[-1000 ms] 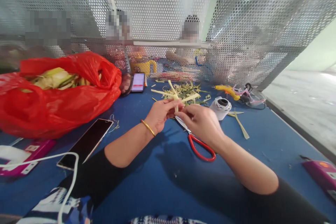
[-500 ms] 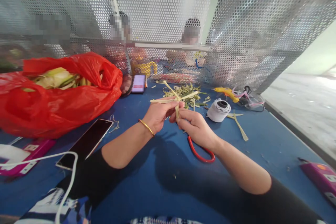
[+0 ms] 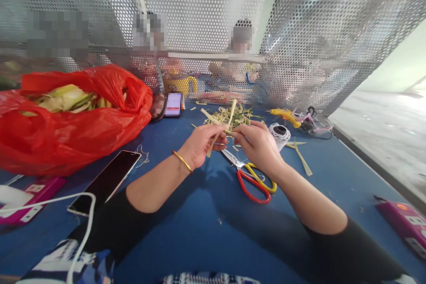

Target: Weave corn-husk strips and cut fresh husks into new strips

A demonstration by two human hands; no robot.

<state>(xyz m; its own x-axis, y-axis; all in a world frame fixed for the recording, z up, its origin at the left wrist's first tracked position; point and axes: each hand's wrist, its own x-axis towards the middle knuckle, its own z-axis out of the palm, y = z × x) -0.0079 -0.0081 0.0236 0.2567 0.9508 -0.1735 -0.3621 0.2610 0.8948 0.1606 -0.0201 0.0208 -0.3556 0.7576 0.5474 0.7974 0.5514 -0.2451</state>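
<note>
Pale husk strips (image 3: 232,112), crossed into a star shape, are pinched between my two hands above the blue table. My left hand (image 3: 203,144), with a gold bangle at its wrist, grips the crossing from the left, and one strip end hangs below its fingers. My right hand (image 3: 259,144) pinches the strips from the right, its fingertips close to the left ones. Scissors (image 3: 253,186) with one red and one yellow handle lie partly open just below my right hand. A pile of husk scraps (image 3: 244,115) lies behind the hands.
A red plastic bag (image 3: 83,128) of husks stands at the left, near a dark phone (image 3: 106,182). White thread spool (image 3: 278,137), loose strips (image 3: 302,159) and a yellow glue gun (image 3: 285,116) lie right. A perforated metal screen (image 3: 206,13) rises behind; people sit beyond it.
The crossed strips have turned in my hands, one now pointing up and another down-left. My right hand has shifted right and up, uncovering the scissors' blades and yellow handle.
</note>
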